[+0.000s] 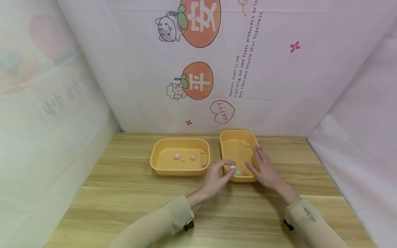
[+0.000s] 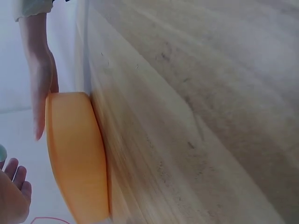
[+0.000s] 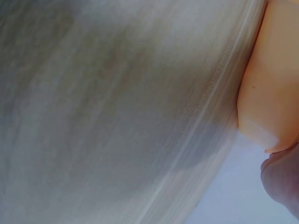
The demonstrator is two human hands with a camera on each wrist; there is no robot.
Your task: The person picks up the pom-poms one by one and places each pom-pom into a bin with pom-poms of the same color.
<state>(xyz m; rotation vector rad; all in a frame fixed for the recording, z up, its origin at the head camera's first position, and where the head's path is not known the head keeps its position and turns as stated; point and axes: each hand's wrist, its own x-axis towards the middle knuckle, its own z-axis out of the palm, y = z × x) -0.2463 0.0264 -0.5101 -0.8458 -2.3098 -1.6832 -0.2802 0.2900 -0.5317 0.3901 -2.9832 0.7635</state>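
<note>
My left hand (image 1: 214, 176) pinches a small pale blue ball (image 1: 232, 167) between thumb and fingertips, over the near left corner of the right yellow tray (image 1: 235, 179). Just under it, a second light blue ball (image 1: 237, 173) lies in that tray, and a small greenish-grey ball (image 1: 247, 145) sits toward the far end. My right hand (image 1: 268, 172) touches the tray's right rim, fingers extended and thumb over the inside. In the left wrist view, part of the held ball (image 2: 2, 153) shows at the left edge.
To the left stands another yellow tray (image 1: 180, 171), set sideways, with several pink balls (image 1: 177, 156) in it. Both trays are on a wooden table (image 1: 217, 220), close to a printed white cloth backdrop (image 1: 266, 113). White cloth also hangs on both sides.
</note>
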